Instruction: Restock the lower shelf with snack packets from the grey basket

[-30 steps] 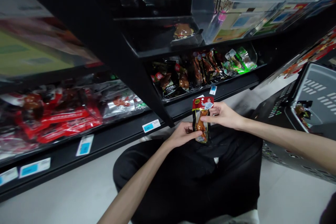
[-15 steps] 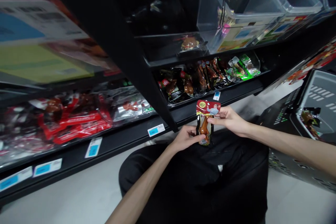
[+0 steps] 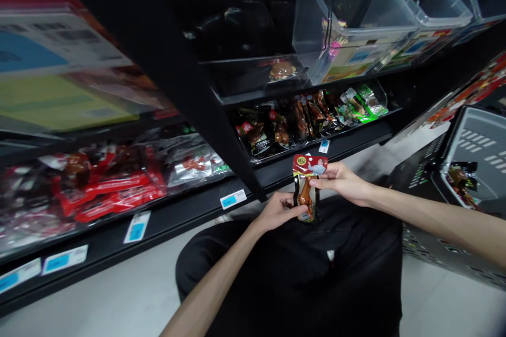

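Observation:
A small snack packet (image 3: 305,189) with a red top and a brown drumstick shape showing in its clear front is held upright over my lap. My left hand (image 3: 280,211) pinches its lower left edge, thumb across the front. On the upper right side, my right hand (image 3: 344,183) grips it between thumb and fingers. Just beyond the packet, a low shelf tray (image 3: 272,157) holds dark snack packets (image 3: 306,116) and green ones (image 3: 366,102).
To the right stands a grey basket (image 3: 422,179) with packets inside. Clear bins (image 3: 379,31) sit on the upper shelf. A black upright (image 3: 197,79) divides the shelves, with red packets (image 3: 114,189) at left. Price tags line the shelf edge.
The view has shifted slightly, so the shelves and basket appear a little further left. Both hands keep the same hold on the packet.

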{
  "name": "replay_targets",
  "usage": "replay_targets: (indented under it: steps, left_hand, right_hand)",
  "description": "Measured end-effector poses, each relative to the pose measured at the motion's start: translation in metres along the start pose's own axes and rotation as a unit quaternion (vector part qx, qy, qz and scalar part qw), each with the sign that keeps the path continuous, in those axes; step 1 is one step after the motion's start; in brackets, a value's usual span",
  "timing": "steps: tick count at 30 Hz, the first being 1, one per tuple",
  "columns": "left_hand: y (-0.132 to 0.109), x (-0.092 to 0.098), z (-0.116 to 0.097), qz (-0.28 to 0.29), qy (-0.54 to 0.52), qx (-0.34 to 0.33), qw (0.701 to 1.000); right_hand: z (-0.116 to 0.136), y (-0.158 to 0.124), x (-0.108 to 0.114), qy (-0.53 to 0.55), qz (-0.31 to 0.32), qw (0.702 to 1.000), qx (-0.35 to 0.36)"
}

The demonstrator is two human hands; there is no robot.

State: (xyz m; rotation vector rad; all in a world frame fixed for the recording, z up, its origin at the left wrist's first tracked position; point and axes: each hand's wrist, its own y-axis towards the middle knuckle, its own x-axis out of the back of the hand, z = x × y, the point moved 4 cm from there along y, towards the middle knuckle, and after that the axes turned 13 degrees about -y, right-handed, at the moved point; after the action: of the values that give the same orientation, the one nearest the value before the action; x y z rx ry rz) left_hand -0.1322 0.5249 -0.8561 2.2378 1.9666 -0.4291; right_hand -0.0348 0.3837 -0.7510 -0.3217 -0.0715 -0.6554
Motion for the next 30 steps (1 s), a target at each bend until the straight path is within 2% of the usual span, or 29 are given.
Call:
replay_targets:
  steps: [8,10,14,16,20,24,27,30]
  left_hand:
    - [0.001,-0.004,0.008,0.012,0.005,-0.008,1.000]
    - [0.002,-0.005,0.008,-0.005,-0.006,-0.024,1.000]
    - [0.002,-0.004,0.000,-0.074,-0.037,-0.092,0.992]
    - [0.001,-0.006,-0.003,-0.068,-0.033,-0.118,0.990]
    - [-0.005,-0.016,-0.001,-0.004,0.029,-0.133,0.991]
    - [-0.007,-0.021,0.009,-0.006,0.059,-0.127,0.990]
    - [-0.004,-0.020,0.013,-0.008,-0.001,-0.110,0.994]
    - [0.001,-0.016,0.016,-0.013,-0.124,-0.048,0.991]
  right_hand:
    - [0.000,0.003,0.004,-0.053,-0.027,0.998,-0.005]
    - [0.000,0.003,0.006,-0.061,-0.045,0.997,-0.013]
    - [0.001,0.002,0.007,-0.044,-0.099,0.994,-0.034]
    - [-0.001,0.001,0.006,-0.041,-0.108,0.992,-0.048]
    - [-0.009,-0.001,0.000,-0.047,-0.078,0.992,-0.087]
    - [-0.017,-0.003,-0.004,-0.058,-0.045,0.992,-0.102]
    - [-0.021,-0.004,-0.006,-0.051,-0.028,0.993,-0.104]
    - [-0.019,-0.004,-0.007,-0.027,-0.002,0.996,-0.085]
